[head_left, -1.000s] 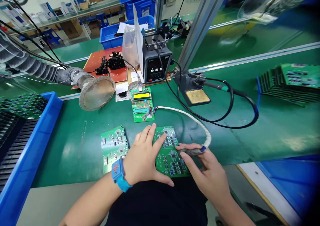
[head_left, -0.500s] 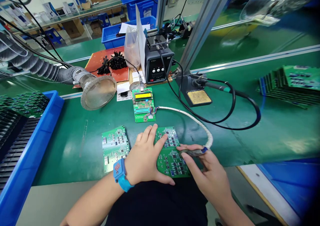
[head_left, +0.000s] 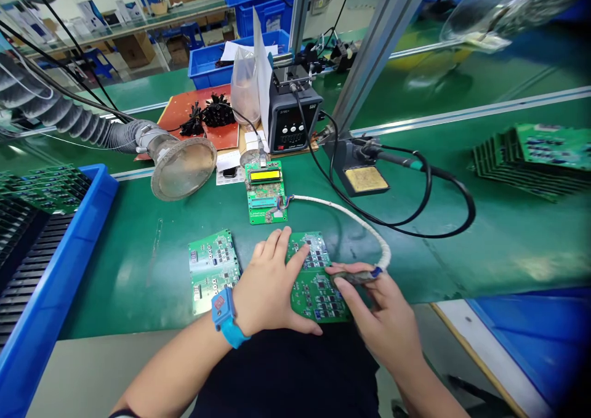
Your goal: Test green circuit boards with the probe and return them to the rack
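My left hand (head_left: 270, 285), with a blue wrist strap (head_left: 225, 319), lies flat with fingers spread on a green circuit board (head_left: 318, 285) at the table's near edge. My right hand (head_left: 378, 310) pinches a dark connector (head_left: 355, 277) at the end of a white braided cable (head_left: 351, 218) and presses it against the right edge of that board. The cable runs back to a small tester board with a yellow display (head_left: 265, 191). A second green circuit board (head_left: 213, 270) lies just left of my left hand.
A blue bin (head_left: 69, 245) of boards stands at the left, a fume extractor hose and funnel (head_left: 182, 165) behind it. A soldering station (head_left: 293, 119) and iron holder (head_left: 362, 175) sit at the back, stacked boards (head_left: 530, 156) at the right, a blue tray (head_left: 540, 338) near right.
Both hands stay in place on the board and connector. Only the camera view has shifted slightly.
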The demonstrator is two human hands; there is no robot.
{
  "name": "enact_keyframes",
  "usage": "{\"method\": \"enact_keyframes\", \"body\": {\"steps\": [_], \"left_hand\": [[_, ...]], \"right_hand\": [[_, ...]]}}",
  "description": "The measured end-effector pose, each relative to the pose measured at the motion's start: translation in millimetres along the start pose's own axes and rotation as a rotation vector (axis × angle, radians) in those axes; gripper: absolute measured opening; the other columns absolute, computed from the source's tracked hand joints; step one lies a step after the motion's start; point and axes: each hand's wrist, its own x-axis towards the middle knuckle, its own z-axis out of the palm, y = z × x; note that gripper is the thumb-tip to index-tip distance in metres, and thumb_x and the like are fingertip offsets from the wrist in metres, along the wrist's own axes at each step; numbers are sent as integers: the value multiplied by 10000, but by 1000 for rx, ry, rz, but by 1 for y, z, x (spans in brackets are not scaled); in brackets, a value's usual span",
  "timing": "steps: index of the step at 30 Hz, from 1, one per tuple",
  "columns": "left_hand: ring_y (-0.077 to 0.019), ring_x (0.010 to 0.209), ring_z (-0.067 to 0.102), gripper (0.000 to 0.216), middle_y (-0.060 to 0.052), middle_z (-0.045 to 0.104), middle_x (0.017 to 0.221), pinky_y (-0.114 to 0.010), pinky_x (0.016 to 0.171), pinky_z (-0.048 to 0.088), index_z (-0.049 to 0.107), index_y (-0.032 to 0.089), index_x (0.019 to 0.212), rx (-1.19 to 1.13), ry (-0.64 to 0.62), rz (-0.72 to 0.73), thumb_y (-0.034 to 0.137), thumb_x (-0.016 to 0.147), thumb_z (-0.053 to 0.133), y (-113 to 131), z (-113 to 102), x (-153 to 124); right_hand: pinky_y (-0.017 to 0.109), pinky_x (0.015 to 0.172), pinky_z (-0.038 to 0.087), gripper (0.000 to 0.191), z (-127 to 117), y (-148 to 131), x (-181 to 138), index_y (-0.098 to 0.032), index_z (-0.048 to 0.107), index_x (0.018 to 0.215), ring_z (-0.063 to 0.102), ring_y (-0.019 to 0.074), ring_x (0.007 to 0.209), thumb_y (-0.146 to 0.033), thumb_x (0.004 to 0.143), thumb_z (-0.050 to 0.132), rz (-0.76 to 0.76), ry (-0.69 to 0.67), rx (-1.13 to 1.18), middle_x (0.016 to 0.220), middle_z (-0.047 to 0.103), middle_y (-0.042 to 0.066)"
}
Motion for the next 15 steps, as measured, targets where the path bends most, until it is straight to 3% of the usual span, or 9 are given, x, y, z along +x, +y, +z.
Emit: {"method": "enact_keyframes", "body": {"steps": [8, 15], "left_hand": [[-472, 1387, 183, 1246, -270, 191, 1521, -637, 1068, 247, 323, 130, 1451, -24, 45, -1, 681, 455, 830, -7, -10, -14], [-490, 1380, 165, 1169, -190, 137, 1551, -664, 1048, 269, 169, 252, 1508, 30, 104, -163, 650, 597, 784, -68, -27, -85]], "right_hand": [[387, 883, 562, 161, 1, -21, 14, -240, 567, 992, 691, 232, 981, -354, 884, 598, 75, 118, 222, 977, 729, 79], [394, 841, 558, 260, 21, -5, 55, -226, 511, 1042, 696, 216, 934, -380, 857, 607, 93, 54, 269, 954, 732, 81]]}}
